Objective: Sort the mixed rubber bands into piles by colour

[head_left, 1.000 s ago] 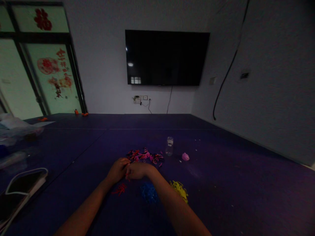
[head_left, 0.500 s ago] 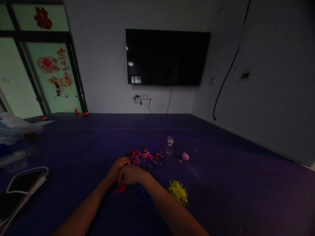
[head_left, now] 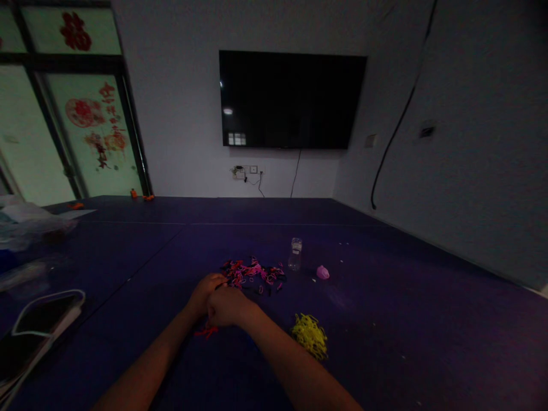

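A loose heap of pink, red and black rubber bands point(head_left: 250, 272) lies on the dark purple surface. At its near left edge rests my left hand point(head_left: 204, 292), fingers curled inward. My right hand point(head_left: 228, 307) is closed and crosses in front of it, just above a small pile of red rubber bands point(head_left: 207, 331). Its fingertips are hidden, so what either hand pinches cannot be made out. Right of my right forearm sits a pile of yellow rubber bands point(head_left: 310, 337). Blue bands under that forearm are almost wholly covered.
Beyond the heap stands a clear plastic bottle point(head_left: 295, 254), with a crumpled-looking pink object point(head_left: 322, 272) to its right. A phone-like dark object with a white cord point(head_left: 47, 319) and clear plastic packaging point(head_left: 34, 228) are at the left. A television point(head_left: 293, 100) hangs on the wall.
My right hand has moved left and nearer to me, from the edge of the mixed heap to over the red pile. Its forearm now covers the blue bands. My left hand stays nearly still.
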`<state>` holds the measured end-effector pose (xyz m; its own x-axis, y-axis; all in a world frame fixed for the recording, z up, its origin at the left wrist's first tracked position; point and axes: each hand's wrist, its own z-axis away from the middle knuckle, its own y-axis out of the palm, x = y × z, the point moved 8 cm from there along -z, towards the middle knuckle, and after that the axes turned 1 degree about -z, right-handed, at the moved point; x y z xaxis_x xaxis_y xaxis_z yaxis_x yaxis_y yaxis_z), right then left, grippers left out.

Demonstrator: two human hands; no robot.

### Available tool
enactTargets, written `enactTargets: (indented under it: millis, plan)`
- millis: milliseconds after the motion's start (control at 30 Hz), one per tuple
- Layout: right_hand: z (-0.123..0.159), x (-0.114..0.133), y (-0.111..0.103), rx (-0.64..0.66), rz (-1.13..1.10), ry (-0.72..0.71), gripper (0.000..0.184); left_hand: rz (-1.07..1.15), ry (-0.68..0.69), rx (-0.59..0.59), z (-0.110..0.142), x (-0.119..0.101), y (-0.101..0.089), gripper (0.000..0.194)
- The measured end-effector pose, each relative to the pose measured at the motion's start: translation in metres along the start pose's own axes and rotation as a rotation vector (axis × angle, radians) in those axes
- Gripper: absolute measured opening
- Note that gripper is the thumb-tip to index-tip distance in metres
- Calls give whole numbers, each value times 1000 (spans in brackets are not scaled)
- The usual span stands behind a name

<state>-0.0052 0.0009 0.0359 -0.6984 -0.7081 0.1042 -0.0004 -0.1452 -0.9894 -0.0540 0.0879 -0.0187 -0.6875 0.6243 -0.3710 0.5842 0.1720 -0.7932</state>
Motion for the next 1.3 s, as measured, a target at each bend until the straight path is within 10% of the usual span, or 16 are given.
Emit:
enactTargets:
  millis: [600, 900, 1300]
  plan:
    - [-9, 7, 9, -112, 60, 28, 32, 27, -61, -17, -1, 0, -2, 24]
    - [12, -114, -33, -337, -133, 382, 25, 12, 125, -16, 8, -38, -9, 28]
    - [25, -208, 12, -187, -242, 483, 34, -105, 152, 130, 6, -47, -2, 32]
